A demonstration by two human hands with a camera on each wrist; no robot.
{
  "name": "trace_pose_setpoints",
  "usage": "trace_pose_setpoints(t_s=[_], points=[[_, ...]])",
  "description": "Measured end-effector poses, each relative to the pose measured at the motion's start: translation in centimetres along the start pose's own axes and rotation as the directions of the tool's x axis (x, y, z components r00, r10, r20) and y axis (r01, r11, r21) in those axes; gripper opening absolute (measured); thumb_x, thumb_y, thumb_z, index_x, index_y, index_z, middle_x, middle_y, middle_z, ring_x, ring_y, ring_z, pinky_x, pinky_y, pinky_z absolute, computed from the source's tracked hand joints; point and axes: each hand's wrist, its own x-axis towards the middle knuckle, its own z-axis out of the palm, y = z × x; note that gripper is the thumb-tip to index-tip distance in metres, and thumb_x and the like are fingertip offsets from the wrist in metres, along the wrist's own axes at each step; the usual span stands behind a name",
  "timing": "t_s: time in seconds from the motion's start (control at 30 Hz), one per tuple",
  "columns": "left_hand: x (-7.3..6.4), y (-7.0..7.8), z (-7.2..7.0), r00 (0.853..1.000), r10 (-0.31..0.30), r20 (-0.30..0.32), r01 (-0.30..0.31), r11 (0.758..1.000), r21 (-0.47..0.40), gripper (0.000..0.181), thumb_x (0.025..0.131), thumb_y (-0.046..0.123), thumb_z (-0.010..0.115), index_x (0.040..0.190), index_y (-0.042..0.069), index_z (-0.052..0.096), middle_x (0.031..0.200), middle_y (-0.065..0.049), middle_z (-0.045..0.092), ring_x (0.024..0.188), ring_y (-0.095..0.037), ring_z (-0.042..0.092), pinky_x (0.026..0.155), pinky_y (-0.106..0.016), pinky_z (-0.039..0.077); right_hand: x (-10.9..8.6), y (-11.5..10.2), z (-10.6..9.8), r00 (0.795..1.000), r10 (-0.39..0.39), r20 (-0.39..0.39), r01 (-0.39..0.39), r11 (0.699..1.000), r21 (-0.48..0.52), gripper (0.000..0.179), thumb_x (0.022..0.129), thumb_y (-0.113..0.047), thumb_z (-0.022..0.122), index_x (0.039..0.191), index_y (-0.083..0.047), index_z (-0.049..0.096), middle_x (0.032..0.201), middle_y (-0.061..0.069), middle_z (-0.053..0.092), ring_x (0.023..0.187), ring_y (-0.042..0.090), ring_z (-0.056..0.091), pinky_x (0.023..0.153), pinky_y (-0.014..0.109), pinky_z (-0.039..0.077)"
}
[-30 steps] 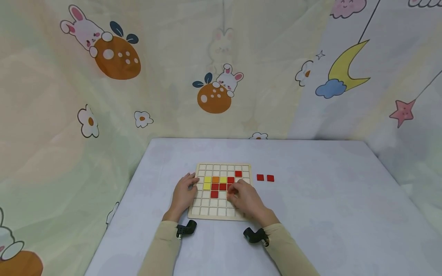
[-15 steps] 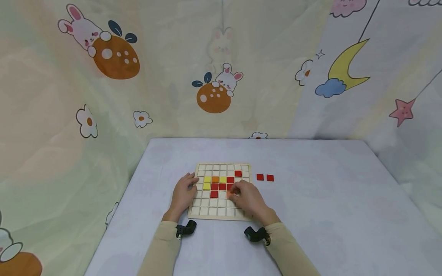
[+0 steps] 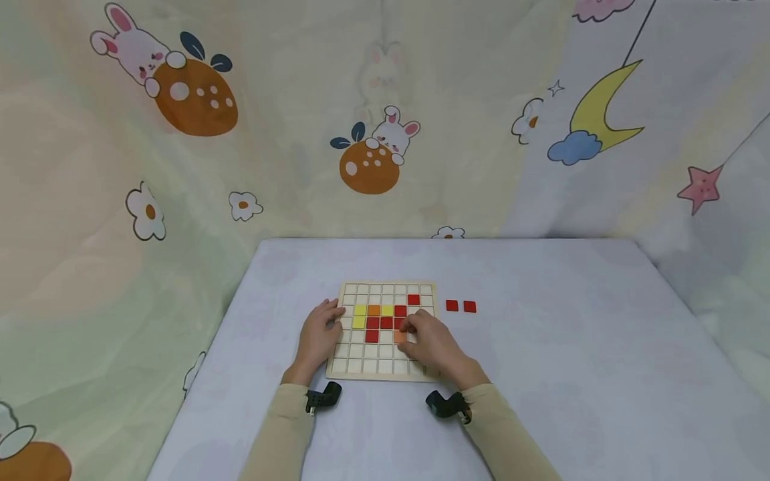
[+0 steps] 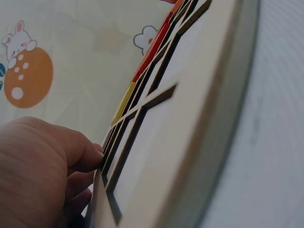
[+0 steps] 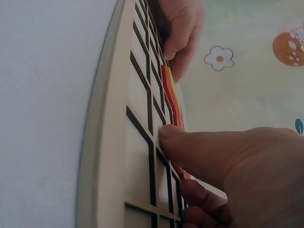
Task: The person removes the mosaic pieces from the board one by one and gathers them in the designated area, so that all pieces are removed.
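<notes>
A square wooden grid board (image 3: 385, 377) lies on the table, several of its cells filled with red, yellow and orange square tiles. My left hand (image 3: 317, 337) rests at the board's left side, thumb and fingertips on its edge. In the left wrist view the thumb (image 4: 85, 154) touches the frame beside the grid. My right hand (image 3: 434, 344) is over the board's right half. Its thumb and index finger are parted beside an orange tile (image 3: 400, 337) that sits in a cell below the red tiles (image 3: 386, 323). The right thumb (image 5: 173, 140) touches the grid in the right wrist view.
Two loose red tiles, a nearer one (image 3: 452, 305) and a farther one (image 3: 470, 306), lie to the right of the board. A pale cloth covers the table (image 3: 571, 347). A printed curtain (image 3: 289, 133) hangs behind it.
My right thumb and index finger have parted, and more of the orange tile shows in its cell. The left hand stays on the board's edge. The head view has tilted slightly.
</notes>
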Motion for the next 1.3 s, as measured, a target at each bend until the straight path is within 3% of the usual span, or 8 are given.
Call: trace_pose_setpoints(t_s=[0.37, 0.67, 0.97, 1.3], points=[[0.01, 0.07, 0.01, 0.998, -0.058, 0.027, 0.058, 0.998, 0.007, 0.032, 0.092, 0.006, 0.057, 0.122, 0.005, 0.068, 0.147, -0.006, 0.049, 0.144, -0.024, 0.031, 0.118, -0.047, 0.023, -0.19, -0.41, -0.13, 1.0, 0.014, 0.006, -0.014, 1.0, 0.027, 0.027, 0.083, -0.023, 0.079, 0.103, -0.016, 0.062, 0.098, -0.006, 0.057, 0.09, 0.014, 0.054, 0.082, 0.031, 0.052], [-0.2, 0.05, -0.15, 0.999, -0.034, 0.012, 0.034, 0.999, -0.01, 0.031, 0.092, 0.004, 0.058, 0.121, 0.003, 0.069, 0.146, -0.009, 0.05, 0.143, -0.028, 0.033, 0.117, -0.051, 0.025, -0.24, -0.76, 0.31, 1.0, 0.02, 0.008, -0.021, 0.999, 0.04, 0.023, 0.085, -0.02, 0.077, 0.1, -0.018, 0.06, 0.091, -0.007, 0.058, 0.082, 0.014, 0.052, 0.074, 0.027, 0.049], [0.23, 0.41, -0.07, 1.0, -0.023, 0.014, 0.024, 1.0, -0.009, 0.032, 0.092, 0.005, 0.057, 0.122, 0.004, 0.068, 0.146, -0.008, 0.05, 0.143, -0.026, 0.032, 0.117, -0.05, 0.024, -0.02, -0.36, -0.01, 1.0, -0.009, -0.013, 0.009, 1.0, 0.005, 0.025, 0.084, -0.021, 0.078, 0.106, -0.017, 0.067, 0.098, -0.007, 0.057, 0.093, 0.012, 0.057, 0.086, 0.03, 0.053], [-0.04, 0.31, -0.09, 1.0, -0.026, 0.004, 0.026, 1.0, -0.013, 0.03, 0.092, 0.004, 0.057, 0.119, 0.003, 0.069, 0.145, -0.009, 0.051, 0.143, -0.027, 0.033, 0.117, -0.049, 0.024, 0.15, -0.07, 0.16, 0.999, -0.048, -0.023, 0.047, 0.998, -0.03, 0.024, 0.084, -0.024, 0.077, 0.106, -0.015, 0.073, 0.099, -0.006, 0.06, 0.091, 0.011, 0.058, 0.084, 0.029, 0.053]])
